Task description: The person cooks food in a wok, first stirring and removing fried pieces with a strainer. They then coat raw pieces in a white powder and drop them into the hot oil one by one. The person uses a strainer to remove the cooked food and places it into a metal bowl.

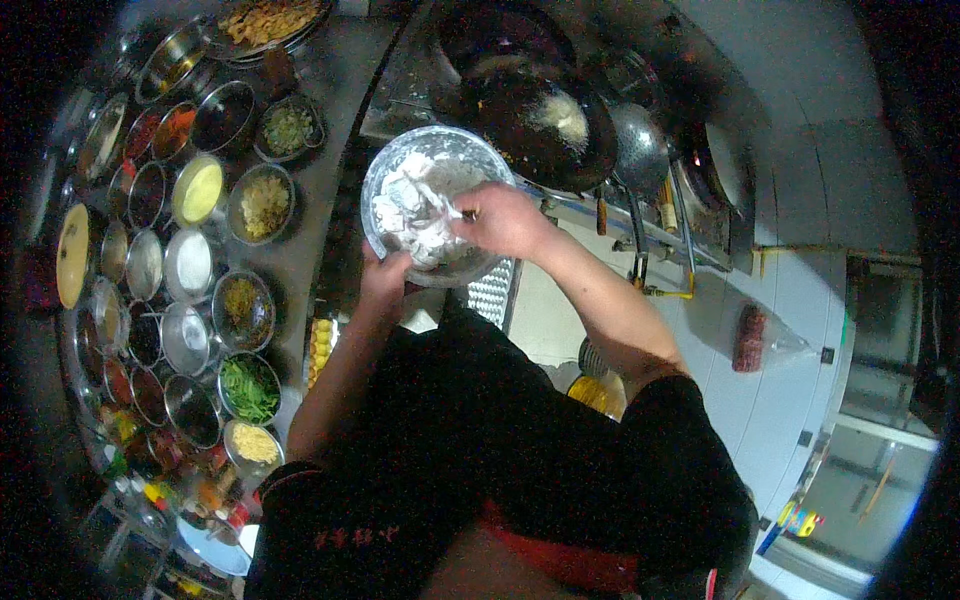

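A round metal bowl (487,276) holds white powder, perhaps flour or starch, and several pieces coated in it. My left hand (385,279) grips the bowl's near-left rim, thumb over the edge. Reaching over the right side of the bowl, my right hand (501,221) has its fingers closed around a powder-coated piece (448,208); what lies under the coating cannot be made out. Just beyond the bowl sits a dark wok (525,154) with a pale heap (564,124) on its inner wall.
Many round metal containers crowd the steel counter at left, among them chopped greens (251,386), white powder (189,262) and a yellow paste (201,189). A perforated strainer (637,142) rests right of the wok. Handles stick out over the stove's front edge. A bagged reddish item (748,337) lies farther right.
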Available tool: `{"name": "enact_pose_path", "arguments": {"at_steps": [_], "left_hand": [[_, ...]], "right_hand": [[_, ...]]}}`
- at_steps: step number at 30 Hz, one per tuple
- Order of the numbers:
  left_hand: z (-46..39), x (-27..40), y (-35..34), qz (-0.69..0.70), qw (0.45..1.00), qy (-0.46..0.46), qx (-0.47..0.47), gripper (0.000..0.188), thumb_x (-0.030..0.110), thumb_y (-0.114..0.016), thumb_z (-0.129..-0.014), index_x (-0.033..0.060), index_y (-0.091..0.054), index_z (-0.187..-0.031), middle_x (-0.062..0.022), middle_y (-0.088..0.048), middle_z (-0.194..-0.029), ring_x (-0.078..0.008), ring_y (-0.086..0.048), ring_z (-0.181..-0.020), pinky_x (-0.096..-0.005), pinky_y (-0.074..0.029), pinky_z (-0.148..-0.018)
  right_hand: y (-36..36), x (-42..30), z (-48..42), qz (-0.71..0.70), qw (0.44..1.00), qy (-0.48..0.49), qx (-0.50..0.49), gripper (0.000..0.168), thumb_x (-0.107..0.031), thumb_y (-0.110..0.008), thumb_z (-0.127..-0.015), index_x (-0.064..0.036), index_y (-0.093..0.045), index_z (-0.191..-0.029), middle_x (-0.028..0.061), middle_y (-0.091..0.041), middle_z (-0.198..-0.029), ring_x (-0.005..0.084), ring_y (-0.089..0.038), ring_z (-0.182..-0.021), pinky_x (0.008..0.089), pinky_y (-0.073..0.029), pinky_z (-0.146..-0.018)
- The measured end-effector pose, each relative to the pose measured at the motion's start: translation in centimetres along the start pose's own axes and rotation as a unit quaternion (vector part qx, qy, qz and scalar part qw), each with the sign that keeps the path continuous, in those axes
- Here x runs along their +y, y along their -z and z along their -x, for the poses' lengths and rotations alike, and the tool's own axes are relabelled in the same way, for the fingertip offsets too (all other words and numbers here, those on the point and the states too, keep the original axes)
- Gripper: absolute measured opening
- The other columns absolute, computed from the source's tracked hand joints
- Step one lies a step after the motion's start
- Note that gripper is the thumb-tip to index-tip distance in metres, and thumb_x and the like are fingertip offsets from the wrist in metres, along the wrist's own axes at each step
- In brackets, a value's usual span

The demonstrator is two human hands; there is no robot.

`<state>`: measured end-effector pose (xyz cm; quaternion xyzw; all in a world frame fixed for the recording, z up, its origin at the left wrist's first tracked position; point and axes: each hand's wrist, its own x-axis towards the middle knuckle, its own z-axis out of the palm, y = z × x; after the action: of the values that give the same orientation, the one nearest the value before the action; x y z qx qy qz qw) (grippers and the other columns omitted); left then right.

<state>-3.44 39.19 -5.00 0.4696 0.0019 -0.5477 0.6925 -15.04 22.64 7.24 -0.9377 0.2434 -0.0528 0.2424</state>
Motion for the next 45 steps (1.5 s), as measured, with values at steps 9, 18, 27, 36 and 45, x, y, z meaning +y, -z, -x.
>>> {"name": "enact_pose_path", "arguments": {"at_steps": [9,18,27,36,45], "left_hand": [[-2.6,-3.0,2.9,-0.06,0.997,-0.031,-0.022,0.067,0.004,-0.057,-0.081,0.0116,-0.025,-0.139,-0.0141,-0.051,-0.124,-0.0287,-0.057,-0.107,-0.0434,-0.053,-0.084],[-0.3,-0.6,-0.1,-0.041,0.995,-0.045,-0.074,0.064,0.003,-0.054,-0.08,0.013,-0.026,-0.137,-0.0146,-0.05,-0.124,-0.0304,-0.059,-0.107,-0.045,-0.057,-0.079],[0.1,-0.5,-0.7,0.027,0.995,-0.052,-0.079,0.063,0.003,-0.054,-0.08,0.0114,-0.027,-0.136,-0.0148,-0.049,-0.125,-0.0287,-0.057,-0.109,-0.0425,-0.055,-0.081],[0.3,-0.6,-1.0,-0.072,0.995,-0.067,-0.009,0.062,0.007,-0.053,-0.08,0.0106,-0.027,-0.137,-0.0144,-0.049,-0.123,-0.0284,-0.056,-0.106,-0.0427,-0.055,-0.08],[0.2,-0.4,-0.2,-0.046,0.992,-0.102,-0.061,0.061,0.005,-0.053,-0.08,0.0093,-0.028,-0.136,-0.0135,-0.049,-0.124,-0.0263,-0.054,-0.11,-0.0417,-0.048,-0.09]], "right_hand": [[1.6,3.3,-1.2,-0.407,0.894,-0.144,-0.12,0.024,-0.014,-0.069,-0.082,-0.002,-0.069,-0.103,0.0061,-0.07,-0.093,0.0137,-0.065,-0.083,0.029,-0.052,-0.077],[0.3,3.8,-2.6,-0.38,0.889,-0.209,-0.146,0.033,-0.015,-0.067,-0.082,0.0,-0.065,-0.111,0.0092,-0.07,-0.099,0.0161,-0.065,-0.09,0.0298,-0.051,-0.082],[-2.6,5.4,-2.6,0.071,0.989,-0.128,0.017,0.038,-0.027,-0.065,-0.08,-0.003,-0.061,-0.108,0.0234,-0.065,-0.099,0.0376,-0.064,-0.092,0.0452,-0.052,-0.082],[-3.5,5.8,-3.8,0.21,0.976,-0.055,0.025,0.025,-0.022,-0.062,-0.081,-0.013,-0.061,-0.105,0.0166,-0.066,-0.092,0.0355,-0.066,-0.084,0.046,-0.054,-0.074],[-1.3,7.5,-3.5,-0.179,0.969,-0.167,0.046,0.021,-0.021,-0.065,-0.082,-0.006,-0.07,-0.094,0.0091,-0.069,-0.08,0.0202,-0.066,-0.07,0.0332,-0.053,-0.068]]}}
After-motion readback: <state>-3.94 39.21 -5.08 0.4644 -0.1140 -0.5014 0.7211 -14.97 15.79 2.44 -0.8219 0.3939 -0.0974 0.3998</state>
